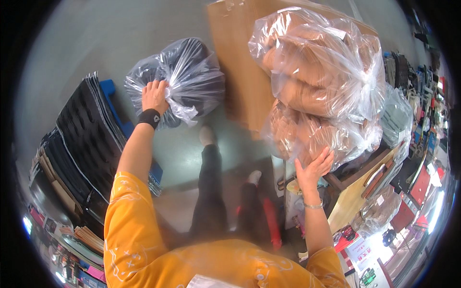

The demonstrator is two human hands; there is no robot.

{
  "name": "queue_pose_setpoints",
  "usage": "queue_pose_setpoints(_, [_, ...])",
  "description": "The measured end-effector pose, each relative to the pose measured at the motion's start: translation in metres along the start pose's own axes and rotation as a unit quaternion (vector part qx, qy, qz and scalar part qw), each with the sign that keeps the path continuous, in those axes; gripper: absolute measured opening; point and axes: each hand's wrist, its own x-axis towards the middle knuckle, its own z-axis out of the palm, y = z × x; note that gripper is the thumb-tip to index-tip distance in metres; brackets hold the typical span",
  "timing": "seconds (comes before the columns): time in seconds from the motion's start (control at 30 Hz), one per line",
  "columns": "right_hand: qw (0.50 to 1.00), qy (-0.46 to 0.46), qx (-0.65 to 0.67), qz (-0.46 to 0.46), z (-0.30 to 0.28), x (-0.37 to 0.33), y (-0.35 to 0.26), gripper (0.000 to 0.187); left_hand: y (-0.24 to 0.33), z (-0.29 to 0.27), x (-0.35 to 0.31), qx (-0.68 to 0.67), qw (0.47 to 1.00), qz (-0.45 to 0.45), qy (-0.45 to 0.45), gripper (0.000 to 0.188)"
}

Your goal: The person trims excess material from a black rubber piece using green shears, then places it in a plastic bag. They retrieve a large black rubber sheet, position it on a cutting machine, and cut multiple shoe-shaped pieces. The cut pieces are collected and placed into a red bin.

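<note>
Left hand [155, 97] pinches the dark bag [199, 72]; right hand [313, 169] is spread by the lower tan bag [312, 135]. Likely shifting bags; next calls for firm grip.

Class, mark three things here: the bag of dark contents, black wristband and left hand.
Bag of dark contents [191, 77], head view: clear film near its middle.
Black wristband [149, 117], head view: middle of the band.
Left hand [154, 97], head view: back of the hand.
</note>
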Motion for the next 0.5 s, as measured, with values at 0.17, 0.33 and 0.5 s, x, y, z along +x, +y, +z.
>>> queue_pose_setpoints(0.17, [1.000, -0.007, 0.000, 0.003, 0.002, -0.002, 0.002, 0.115, 0.007, 0.010, -0.023, -0.026, 0.995, -0.057, 0.082, 0.082])
queue_pose_setpoints(0.33, [0.999, -0.038, 0.033, 0.007, -0.015, -0.001, -0.001, 0.110, 0.016, 0.025, -0.101, -0.104, 0.962, -0.170, 0.187, 0.089])
queue_pose_setpoints(0.5, [0.978, -0.099, 0.185, -0.006, -0.108, 0.007, -0.049, 0.071, 0.036, 0.030, -0.277, -0.164, 0.893, -0.418, -0.011, 0.078])
